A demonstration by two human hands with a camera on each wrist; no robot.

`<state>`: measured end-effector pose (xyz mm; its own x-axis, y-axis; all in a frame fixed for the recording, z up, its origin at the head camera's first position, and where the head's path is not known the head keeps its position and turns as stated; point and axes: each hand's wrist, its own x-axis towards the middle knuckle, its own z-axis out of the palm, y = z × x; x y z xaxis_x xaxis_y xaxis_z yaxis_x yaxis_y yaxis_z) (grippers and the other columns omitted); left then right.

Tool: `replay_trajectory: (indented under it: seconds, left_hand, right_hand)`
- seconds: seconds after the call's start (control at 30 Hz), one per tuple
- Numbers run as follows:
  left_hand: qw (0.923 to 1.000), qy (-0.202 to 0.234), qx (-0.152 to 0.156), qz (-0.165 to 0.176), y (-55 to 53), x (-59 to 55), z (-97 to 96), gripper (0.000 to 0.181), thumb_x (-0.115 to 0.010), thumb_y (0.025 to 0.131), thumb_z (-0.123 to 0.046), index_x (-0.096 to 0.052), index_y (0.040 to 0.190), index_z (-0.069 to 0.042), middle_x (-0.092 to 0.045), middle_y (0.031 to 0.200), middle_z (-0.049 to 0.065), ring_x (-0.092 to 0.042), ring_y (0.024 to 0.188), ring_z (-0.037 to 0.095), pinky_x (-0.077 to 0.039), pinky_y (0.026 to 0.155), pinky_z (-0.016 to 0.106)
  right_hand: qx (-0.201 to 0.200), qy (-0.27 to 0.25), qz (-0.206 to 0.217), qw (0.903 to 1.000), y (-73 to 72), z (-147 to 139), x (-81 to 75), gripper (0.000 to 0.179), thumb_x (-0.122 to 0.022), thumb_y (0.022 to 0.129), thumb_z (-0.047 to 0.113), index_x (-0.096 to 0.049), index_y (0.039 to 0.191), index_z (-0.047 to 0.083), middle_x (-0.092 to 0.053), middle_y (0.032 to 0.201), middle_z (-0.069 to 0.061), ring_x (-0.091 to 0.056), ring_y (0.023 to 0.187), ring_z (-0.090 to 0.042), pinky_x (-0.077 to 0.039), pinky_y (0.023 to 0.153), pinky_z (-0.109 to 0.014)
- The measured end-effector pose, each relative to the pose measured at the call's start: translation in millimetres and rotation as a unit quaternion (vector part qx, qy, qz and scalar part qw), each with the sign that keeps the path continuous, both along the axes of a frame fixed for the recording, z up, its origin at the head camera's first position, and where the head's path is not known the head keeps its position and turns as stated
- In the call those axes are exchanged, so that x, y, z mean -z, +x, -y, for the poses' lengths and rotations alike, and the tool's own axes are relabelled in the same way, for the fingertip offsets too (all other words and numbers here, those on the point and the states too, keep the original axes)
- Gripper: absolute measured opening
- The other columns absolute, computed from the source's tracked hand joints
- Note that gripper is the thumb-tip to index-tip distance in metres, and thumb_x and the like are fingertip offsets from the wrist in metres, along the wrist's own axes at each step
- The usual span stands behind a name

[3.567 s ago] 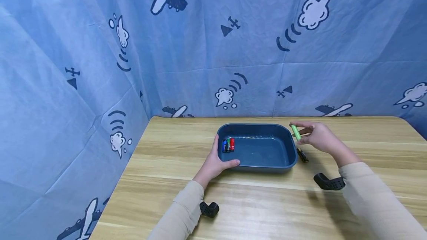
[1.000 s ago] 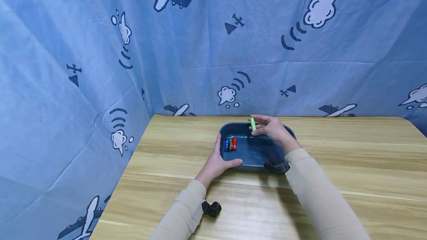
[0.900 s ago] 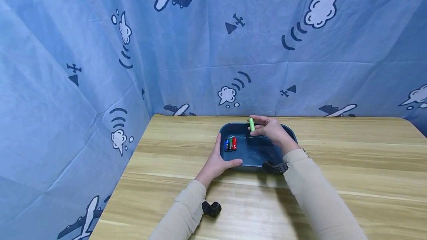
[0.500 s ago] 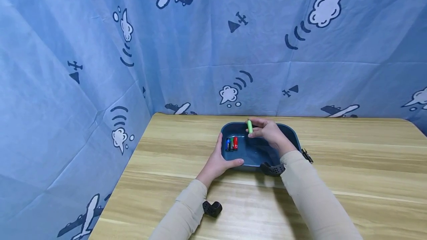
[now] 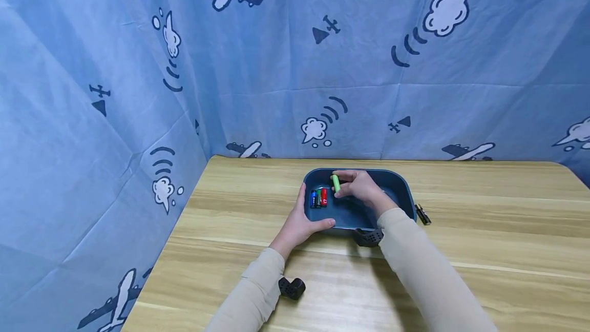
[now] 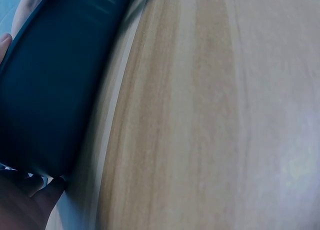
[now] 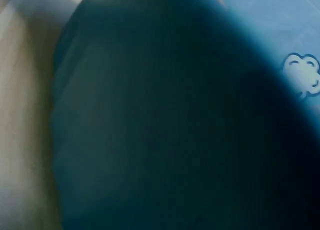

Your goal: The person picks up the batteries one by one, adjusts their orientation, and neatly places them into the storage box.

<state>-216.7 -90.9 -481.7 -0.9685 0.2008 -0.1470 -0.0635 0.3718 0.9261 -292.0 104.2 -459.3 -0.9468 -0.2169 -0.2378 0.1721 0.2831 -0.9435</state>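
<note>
My right hand (image 5: 361,187) pinches a light green battery (image 5: 336,183) between thumb and fingers, over the inside of a dark blue plastic box (image 5: 352,225). The battery is tilted, just right of a red battery (image 5: 324,198). Beside the red one lie a green battery (image 5: 318,199) and a blue battery (image 5: 313,199), side by side near the box's left wall. My left hand (image 5: 297,224) holds the box's near left corner, fingers along the left side and thumb at the front rim. In the left wrist view, fingertips (image 6: 56,187) touch the box's outer wall. The right wrist view shows mostly blurred box.
Black batteries (image 5: 422,214) with gold ends lie on the wooden table (image 5: 498,229), close to the box's right side. A blue curtain (image 5: 276,65) printed with planes and clouds hangs behind and along the left. Black wrist devices (image 5: 292,289) stick out below both forearms.
My right hand has carried the light green battery left from beyond the box's right side, over the box, and lower towards the red battery. My left hand stays at the box corner.
</note>
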Motion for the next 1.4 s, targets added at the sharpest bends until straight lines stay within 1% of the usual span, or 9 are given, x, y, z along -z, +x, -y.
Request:
replay_trajectory:
  seconds: [0.1, 0.27, 0.33, 0.47, 0.6, 0.8, 1.07, 1.27, 1.4]
  left_hand:
    - [1.0000, 0.000, 0.002, 0.000, 0.8, -0.4, 0.1, 0.108, -0.076, 0.074, -0.043, 0.000, 0.149, -0.031, -0.014, 0.153, 0.006, -0.019, 0.137, 0.031, -0.021, 0.106, 0.055]
    - [1.0000, 0.001, 0.003, 0.001, 1.3, -1.4, -0.2, 0.108, -0.076, 0.074, -0.042, 0.000, 0.149, -0.031, -0.014, 0.154, 0.005, -0.019, 0.137, 0.030, -0.021, 0.106, 0.054]
    - [1.0000, 0.001, 0.002, -0.001, 1.0, -1.7, -0.3, 0.107, -0.076, 0.074, -0.042, 0.000, 0.149, -0.030, -0.014, 0.154, 0.006, -0.019, 0.137, 0.031, -0.022, 0.106, 0.055]
    - [1.0000, -0.002, 0.003, -0.002, 0.7, -1.5, -0.1, 0.107, -0.076, 0.074, -0.042, 0.000, 0.149, -0.030, -0.015, 0.154, 0.006, -0.019, 0.137, 0.032, -0.022, 0.105, 0.056]
    - [1.0000, -0.004, 0.005, 0.001, 0.9, -1.3, 0.4, 0.107, -0.076, 0.074, -0.042, 0.000, 0.149, -0.031, -0.014, 0.154, 0.004, -0.019, 0.137, 0.030, -0.022, 0.106, 0.055]
    - [1.0000, -0.002, 0.006, -0.002, 0.2, -0.2, 0.3, 0.107, -0.076, 0.074, -0.042, 0.000, 0.149, -0.030, -0.015, 0.153, 0.005, -0.019, 0.137, 0.031, -0.022, 0.106, 0.055]
    - [0.9999, -0.007, 0.006, -0.005, 0.5, -0.3, 0.2, 0.107, -0.076, 0.074, -0.043, 0.000, 0.149, -0.030, -0.015, 0.153, 0.006, -0.020, 0.137, 0.032, -0.023, 0.105, 0.056]
    - [0.9999, -0.005, 0.006, -0.008, 0.7, -0.3, 0.9, 0.107, -0.076, 0.075, -0.042, 0.000, 0.149, -0.029, -0.015, 0.153, 0.007, -0.021, 0.137, 0.032, -0.023, 0.105, 0.055]
    - [0.9999, -0.007, 0.008, -0.012, 1.3, -1.0, 1.1, 0.107, -0.075, 0.075, -0.042, 0.000, 0.150, -0.028, -0.015, 0.153, 0.007, -0.021, 0.136, 0.032, -0.024, 0.105, 0.055]
  right_hand:
    - [0.018, 0.036, 0.013, 0.9991, 0.9, 6, 2.9, 0.057, -0.070, 0.076, -0.005, -0.054, 0.130, 0.006, -0.054, 0.127, -0.017, -0.058, 0.095, -0.027, -0.044, 0.093, -0.045]
    - [0.036, 0.075, 0.023, 0.9963, -0.1, 10, 6.2, 0.058, -0.073, 0.072, -0.006, -0.057, 0.126, 0.005, -0.054, 0.127, -0.019, -0.056, 0.092, -0.028, -0.048, 0.087, -0.041]
    - [0.039, 0.089, 0.025, 0.9950, -0.3, 11, 7.1, 0.057, -0.074, 0.072, -0.006, -0.058, 0.125, 0.005, -0.054, 0.126, -0.019, -0.056, 0.092, -0.028, -0.048, 0.088, -0.042]
    - [0.038, 0.104, 0.031, 0.9934, 0.4, 12, 7.9, 0.057, -0.075, 0.070, -0.005, -0.060, 0.123, 0.005, -0.054, 0.127, -0.019, -0.054, 0.094, -0.028, -0.045, 0.090, -0.044]
    - [0.027, 0.108, 0.024, 0.9935, 1.5, 13, 8.2, 0.057, -0.076, 0.069, -0.005, -0.060, 0.122, 0.004, -0.053, 0.126, -0.019, -0.053, 0.092, -0.028, -0.047, 0.087, -0.041]
    - [0.013, 0.109, 0.004, 0.9940, 2.0, 14, 8.7, 0.057, -0.078, 0.066, -0.006, -0.059, 0.120, 0.001, -0.056, 0.120, -0.020, -0.054, 0.088, -0.026, -0.050, 0.078, -0.034]
    - [-0.018, 0.130, -0.018, 0.9912, 1.1, 15, 10.8, 0.058, -0.082, 0.065, -0.001, -0.058, 0.117, -0.001, -0.056, 0.108, -0.016, -0.055, 0.083, -0.023, -0.050, 0.075, -0.032]
    - [-0.040, 0.177, -0.071, 0.9808, 0.3, 18, 13.6, 0.058, -0.085, 0.061, 0.002, -0.058, 0.112, 0.000, -0.058, 0.097, -0.013, -0.055, 0.070, -0.019, -0.049, 0.065, -0.030]
    - [-0.045, 0.210, -0.097, 0.9718, 1.1, 20, 13.6, 0.056, -0.086, 0.061, 0.007, -0.060, 0.109, 0.001, -0.058, 0.099, -0.013, -0.055, 0.078, -0.022, -0.050, 0.073, -0.033]
